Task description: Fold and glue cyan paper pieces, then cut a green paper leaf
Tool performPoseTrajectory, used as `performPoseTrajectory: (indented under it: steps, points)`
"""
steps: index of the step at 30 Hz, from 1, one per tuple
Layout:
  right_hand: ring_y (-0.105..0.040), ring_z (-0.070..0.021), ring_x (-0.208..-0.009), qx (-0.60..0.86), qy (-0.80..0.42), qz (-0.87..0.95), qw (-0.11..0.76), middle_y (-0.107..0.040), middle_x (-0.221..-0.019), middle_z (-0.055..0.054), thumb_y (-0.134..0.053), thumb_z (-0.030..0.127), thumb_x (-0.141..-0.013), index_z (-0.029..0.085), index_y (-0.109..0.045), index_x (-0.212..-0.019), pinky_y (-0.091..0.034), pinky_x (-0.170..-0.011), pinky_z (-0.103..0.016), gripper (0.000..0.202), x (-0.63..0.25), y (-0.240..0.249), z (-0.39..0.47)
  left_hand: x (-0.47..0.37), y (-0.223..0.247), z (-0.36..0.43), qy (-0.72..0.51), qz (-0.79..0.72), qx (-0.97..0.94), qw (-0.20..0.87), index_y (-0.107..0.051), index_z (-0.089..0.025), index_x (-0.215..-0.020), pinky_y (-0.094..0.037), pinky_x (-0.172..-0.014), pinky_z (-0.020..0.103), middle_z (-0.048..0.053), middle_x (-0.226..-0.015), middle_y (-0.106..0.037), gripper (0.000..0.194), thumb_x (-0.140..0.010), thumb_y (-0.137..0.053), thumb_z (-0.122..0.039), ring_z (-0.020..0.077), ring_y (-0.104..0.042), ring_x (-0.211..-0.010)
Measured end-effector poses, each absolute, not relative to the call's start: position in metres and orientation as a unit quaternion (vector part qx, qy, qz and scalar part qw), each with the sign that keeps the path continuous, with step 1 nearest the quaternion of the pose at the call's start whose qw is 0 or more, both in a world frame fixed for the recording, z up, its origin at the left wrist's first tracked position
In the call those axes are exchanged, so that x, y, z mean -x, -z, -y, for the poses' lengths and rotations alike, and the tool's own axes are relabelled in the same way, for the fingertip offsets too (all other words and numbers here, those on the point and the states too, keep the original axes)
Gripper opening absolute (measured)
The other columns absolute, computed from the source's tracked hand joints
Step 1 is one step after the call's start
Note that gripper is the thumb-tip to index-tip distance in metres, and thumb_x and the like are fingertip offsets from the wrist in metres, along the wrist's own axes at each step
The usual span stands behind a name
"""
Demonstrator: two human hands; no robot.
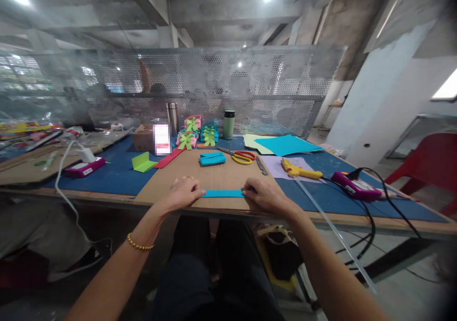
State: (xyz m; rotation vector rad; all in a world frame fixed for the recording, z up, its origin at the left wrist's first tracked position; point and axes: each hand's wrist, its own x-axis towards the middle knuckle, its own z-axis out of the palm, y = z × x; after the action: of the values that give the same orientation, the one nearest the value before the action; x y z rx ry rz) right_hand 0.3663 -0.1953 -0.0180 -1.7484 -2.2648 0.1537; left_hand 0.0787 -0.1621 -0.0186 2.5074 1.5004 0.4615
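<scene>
A narrow blue strip [223,194] lies flat across the brown cardboard sheet [171,183] near the table's front edge. My left hand [184,191] has its fingers pinched on the strip's left end, and my right hand [262,193] is closed on the right end. Beyond the strip rests a folded blue piece [212,158]. Scissors with red and yellow handles [243,157] lie behind it to the right, beside a small dark blade-like tool [262,166]. Red strips [169,158] and a folded green piece [143,162] sit to the left.
A yellow glue gun [300,170] lies on purple paper, with a clear stick jutting over the front edge. Purple power blocks [84,167] with cables stand at both sides. Blue and pale green sheets [289,144], bow-decorated pieces [209,133] and a green bottle [229,125] are behind.
</scene>
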Motion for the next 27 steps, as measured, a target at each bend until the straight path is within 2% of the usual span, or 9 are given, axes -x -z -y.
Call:
performPoseTrajectory:
  steps: [10, 27]
  points:
    - [-0.059, -0.0172, -0.080, 0.577, -0.058, 0.803, 0.140, -0.070, -0.090, -0.006, -0.055, 0.027, -0.092, 0.018, -0.066, -0.087, -0.037, -0.068, -0.026, 0.015, -0.3698, 0.0150, 0.1914, -0.0788, 0.0193, 0.1621, -0.145, -0.509, -0.844, 0.089, -0.051, -0.021, -0.066, -0.038, -0.078, 0.038, 0.006, -0.081, -0.062, 0.033, -0.090, -0.049, -0.044, 0.0254, -0.058, -0.087]
    - [-0.057, -0.0159, -0.075, 0.552, -0.095, 0.810, 0.175, -0.069, -0.084, -0.004, -0.062, 0.024, -0.086, 0.017, -0.068, -0.083, -0.039, -0.067, -0.026, 0.010, -0.3722, 0.0136, 0.1912, -0.0767, 0.0175, 0.1561, -0.141, -0.491, -0.853, 0.107, -0.052, -0.020, -0.066, -0.038, -0.080, 0.037, 0.005, -0.083, -0.064, 0.032, -0.087, -0.052, -0.044, 0.0230, -0.057, -0.085]
